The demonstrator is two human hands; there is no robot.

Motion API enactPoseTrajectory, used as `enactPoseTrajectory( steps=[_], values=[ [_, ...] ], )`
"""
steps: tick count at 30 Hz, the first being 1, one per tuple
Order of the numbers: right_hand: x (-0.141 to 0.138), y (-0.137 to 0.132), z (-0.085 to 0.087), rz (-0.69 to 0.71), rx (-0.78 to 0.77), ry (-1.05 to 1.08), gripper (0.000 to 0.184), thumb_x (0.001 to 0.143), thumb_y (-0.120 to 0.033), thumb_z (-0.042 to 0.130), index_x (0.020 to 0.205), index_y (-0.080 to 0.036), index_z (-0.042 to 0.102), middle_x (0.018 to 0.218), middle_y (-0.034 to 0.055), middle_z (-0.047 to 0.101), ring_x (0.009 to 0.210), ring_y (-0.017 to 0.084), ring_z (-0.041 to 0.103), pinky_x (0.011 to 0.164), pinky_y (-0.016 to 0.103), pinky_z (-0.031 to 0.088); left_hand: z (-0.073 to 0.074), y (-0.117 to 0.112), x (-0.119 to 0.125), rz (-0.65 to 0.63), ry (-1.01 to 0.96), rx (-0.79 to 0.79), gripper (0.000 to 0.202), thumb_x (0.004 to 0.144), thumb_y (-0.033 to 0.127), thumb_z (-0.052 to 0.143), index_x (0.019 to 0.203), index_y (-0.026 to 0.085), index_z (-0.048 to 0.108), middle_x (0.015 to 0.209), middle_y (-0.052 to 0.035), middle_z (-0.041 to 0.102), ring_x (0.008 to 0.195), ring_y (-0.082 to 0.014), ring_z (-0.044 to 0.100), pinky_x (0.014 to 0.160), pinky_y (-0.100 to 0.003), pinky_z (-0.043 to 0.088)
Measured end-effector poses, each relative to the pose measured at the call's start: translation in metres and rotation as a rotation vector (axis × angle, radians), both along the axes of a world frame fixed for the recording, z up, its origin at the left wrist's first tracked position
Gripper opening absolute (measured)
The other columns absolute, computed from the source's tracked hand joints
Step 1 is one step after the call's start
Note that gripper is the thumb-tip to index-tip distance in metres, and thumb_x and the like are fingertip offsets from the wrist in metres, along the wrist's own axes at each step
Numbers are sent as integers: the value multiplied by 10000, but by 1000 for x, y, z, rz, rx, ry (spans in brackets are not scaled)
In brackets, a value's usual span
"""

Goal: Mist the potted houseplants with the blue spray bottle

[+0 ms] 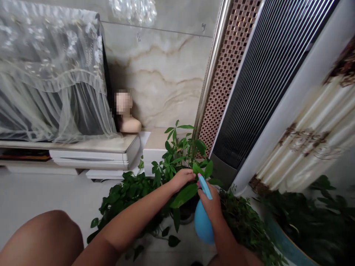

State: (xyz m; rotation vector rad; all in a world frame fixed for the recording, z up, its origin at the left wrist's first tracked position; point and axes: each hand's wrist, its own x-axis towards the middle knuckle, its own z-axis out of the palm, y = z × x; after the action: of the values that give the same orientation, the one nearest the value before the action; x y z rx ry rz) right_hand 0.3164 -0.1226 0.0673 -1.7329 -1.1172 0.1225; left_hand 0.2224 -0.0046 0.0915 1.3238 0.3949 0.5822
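The plant (177, 155) stands on the floor (41, 195) at the middle, before the wall (161, 85) and just left of the tower unit (257, 81). The left grip (181, 178) lies among its upper leaves, touching them. The right grip (212, 205) is just right of it and nearer, wrapped around the bottle (202, 221), whose nozzle points up between both grips. A low cabinet (97, 153) runs along the wall to the left; on it stand a draped screen (50, 74) and, to its right, a bust (126, 114). Right of the unit hangs a curtain (310, 136), with a pot (288, 247) below it. A knee (44, 236) sits at lower left.
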Motion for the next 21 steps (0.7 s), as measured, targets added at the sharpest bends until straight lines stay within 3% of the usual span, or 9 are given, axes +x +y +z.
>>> enactPoseTrajectory(
  steps=[10, 21],
  values=[
    [1, 1, -8, -19, 29, 48, 323, 639, -321, 467, 862, -201, 667, 848, 69, 688, 844, 244, 624, 795, 348, 476, -2, -5, 5, -46, -7, 123, 241, 582, 287, 740, 693, 126, 599, 612, 20, 595, 633, -118, 547, 650, -234, 409],
    [-2, 3, -13, -62, 48, 16, 263, 675, -347, 490, 818, -203, 659, 834, 74, 695, 827, 246, 621, 789, 365, 474, -2, -7, 3, -17, 35, 195, 179, 637, 282, 682, 634, 135, 578, 558, 39, 526, 607, -102, 487, 622, -215, 364]
  ],
)
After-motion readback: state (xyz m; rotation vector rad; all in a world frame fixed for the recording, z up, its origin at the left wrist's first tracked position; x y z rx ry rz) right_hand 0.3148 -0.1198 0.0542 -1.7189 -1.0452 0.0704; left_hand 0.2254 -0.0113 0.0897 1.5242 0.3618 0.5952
